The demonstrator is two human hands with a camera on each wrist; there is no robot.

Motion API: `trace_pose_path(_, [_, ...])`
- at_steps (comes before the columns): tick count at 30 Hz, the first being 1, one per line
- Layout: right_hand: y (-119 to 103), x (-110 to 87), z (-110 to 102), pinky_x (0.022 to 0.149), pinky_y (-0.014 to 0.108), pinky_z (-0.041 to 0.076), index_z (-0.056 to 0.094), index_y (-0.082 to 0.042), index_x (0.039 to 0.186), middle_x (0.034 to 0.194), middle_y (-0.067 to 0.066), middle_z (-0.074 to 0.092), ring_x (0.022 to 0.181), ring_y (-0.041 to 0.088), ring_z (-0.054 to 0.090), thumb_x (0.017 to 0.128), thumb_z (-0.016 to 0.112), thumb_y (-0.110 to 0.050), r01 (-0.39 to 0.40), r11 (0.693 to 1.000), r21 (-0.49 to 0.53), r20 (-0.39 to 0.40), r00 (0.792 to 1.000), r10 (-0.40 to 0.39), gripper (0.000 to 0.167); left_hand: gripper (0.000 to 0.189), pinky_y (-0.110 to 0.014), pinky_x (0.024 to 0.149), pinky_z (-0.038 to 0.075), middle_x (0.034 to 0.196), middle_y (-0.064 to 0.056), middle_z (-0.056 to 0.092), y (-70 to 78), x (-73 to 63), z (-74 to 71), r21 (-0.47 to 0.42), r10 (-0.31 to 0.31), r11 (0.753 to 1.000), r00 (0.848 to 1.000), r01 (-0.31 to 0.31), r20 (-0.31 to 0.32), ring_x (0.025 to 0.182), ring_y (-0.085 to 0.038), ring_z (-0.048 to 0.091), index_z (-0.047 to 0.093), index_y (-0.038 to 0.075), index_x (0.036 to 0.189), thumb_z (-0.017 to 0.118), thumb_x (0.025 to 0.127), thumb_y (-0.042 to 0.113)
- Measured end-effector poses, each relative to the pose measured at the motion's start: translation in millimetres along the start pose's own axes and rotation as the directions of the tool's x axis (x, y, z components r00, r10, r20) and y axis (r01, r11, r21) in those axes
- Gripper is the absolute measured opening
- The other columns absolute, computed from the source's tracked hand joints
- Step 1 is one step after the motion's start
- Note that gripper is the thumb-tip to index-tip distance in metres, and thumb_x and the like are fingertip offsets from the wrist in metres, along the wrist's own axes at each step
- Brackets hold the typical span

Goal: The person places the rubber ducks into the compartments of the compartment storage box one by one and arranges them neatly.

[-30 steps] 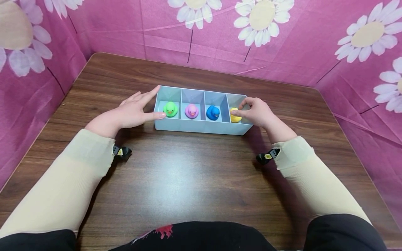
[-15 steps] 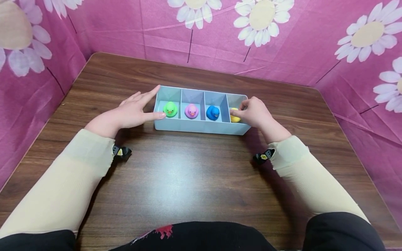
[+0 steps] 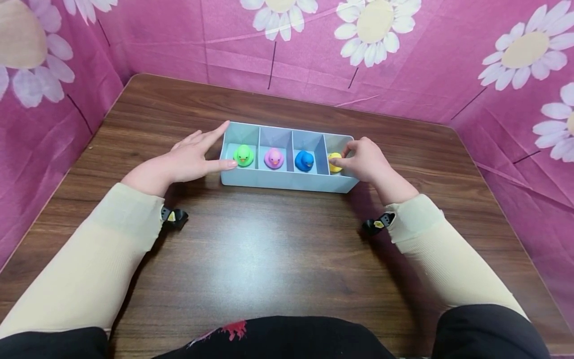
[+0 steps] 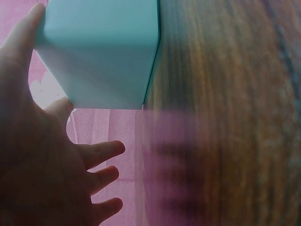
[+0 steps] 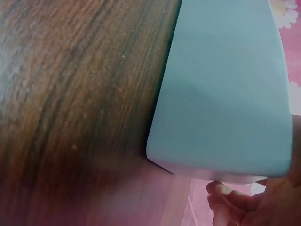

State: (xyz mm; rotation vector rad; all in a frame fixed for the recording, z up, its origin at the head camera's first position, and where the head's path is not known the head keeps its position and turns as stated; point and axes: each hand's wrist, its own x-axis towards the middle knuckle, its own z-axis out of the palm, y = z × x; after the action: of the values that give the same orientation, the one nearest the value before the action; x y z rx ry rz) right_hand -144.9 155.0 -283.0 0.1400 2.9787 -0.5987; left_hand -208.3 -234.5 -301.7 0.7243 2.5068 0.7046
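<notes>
Head view is evenly, brightly lit from above; a soft glare patch is seen on the table [image 3: 251, 259], w/ faint shadows cast beside the sleeves. Slight wide-angle bending is noted at the edges. Both wrist views are dimmer, blurred & out of focus up close.

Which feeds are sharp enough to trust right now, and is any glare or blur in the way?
Head view: sharp, with a soft sheen on the dark wooden table; the light-blue four-compartment plastic tray and its ducks read clearly. Left wrist view: the left hand is dark and backlit, the tabletop smeared. Right wrist view: the tray wall is sharp, the near edge blurred.
</notes>
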Motion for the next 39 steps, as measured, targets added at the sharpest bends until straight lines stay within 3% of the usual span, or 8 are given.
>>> trace_pose_path(15, [5.0,-1.4,-3.6,0.075,0.044,0.038,0.070,0.001,0.104,0.101,0.025,0.051,0.087,0.034,0.046,0.082,0.080,-0.017,0.042,0.999,0.020,0.023,0.999,-0.042,0.030,0.096,-0.065,0.112,-0.003,0.164,-0.011,0.008,-0.9,0.5,-0.7,-0.005,0.004,1.000,1.000,-0.004,-0.002,0.148,-0.039,-0.005,-0.012,0.048,0.153,0.052,0.086,0.075])
trace_pose_path(31, [7.2,-2.7,-8.5,0.075,0.043,0.034,0.072,-0.002,0.111,0.098,0.023,0.050,0.089,0.034,0.041,0.081,0.079,-0.007,0.131,0.991,-0.004,0.077,0.988,-0.130,0.032,0.096,-0.065,0.112,-0.003,0.164,-0.010,0.009,-1.1,0.0,0.4,-0.007,0.014,1.000,1.000,-0.014,-0.006,0.148,-0.040,-0.005,-0.012,0.049,0.153,0.052,0.087,0.074])
trace_pose_path(39, [5.0,-2.2,-8.3,0.076,0.044,0.035,0.072,-0.003,0.115,0.103,0.026,0.051,0.093,0.035,0.042,0.082,0.078,-0.009,0.117,0.993,0.001,0.089,0.989,-0.117,0.034,0.096,-0.066,0.111,-0.003,0.164,-0.011,0.009,-1.7,0.5,0.6,-0.004,0.012,1.000,1.000,-0.012,-0.006,0.148,-0.040,-0.005,-0.012,0.049,0.153,0.052,0.087,0.074])
